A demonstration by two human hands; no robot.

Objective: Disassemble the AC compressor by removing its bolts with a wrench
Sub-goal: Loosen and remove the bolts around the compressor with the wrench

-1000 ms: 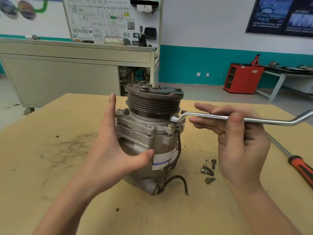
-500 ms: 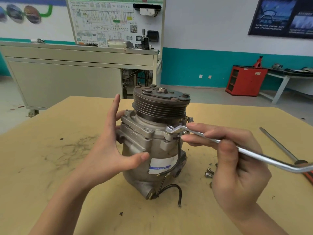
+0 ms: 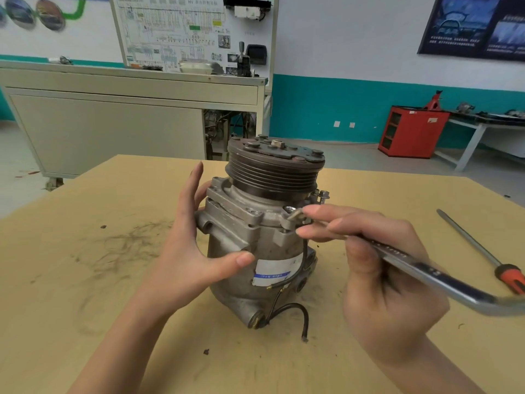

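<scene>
Only "HV" reads on the wall board (image 3: 196, 29); compressor (image 3: 264, 237) label (image 3: 277, 270) blurred

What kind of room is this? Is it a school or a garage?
Probably a car-repair training workshop, a bit of both. A wiring diagram board stands on a bench, a red tool cabinet sits by the wall, and an AC compressor is on the worktable.

The AC compressor (image 3: 255, 251) is dull grey metal, with a dark, ribbed pulley (image 3: 274, 173) on top and a white label (image 3: 274, 270) crossed by a blue band. A thin black wire (image 3: 292, 309) curls at its foot. The wrench (image 3: 426, 275) is bright silver. The worktop (image 3: 85, 294) is pale yellow-tan (smeared with dark scribbled marks toward its left edge). Near its right edge lies a screwdriver (image 3: 483, 253) with a steel shaft and an orange-and-black handle.
</scene>
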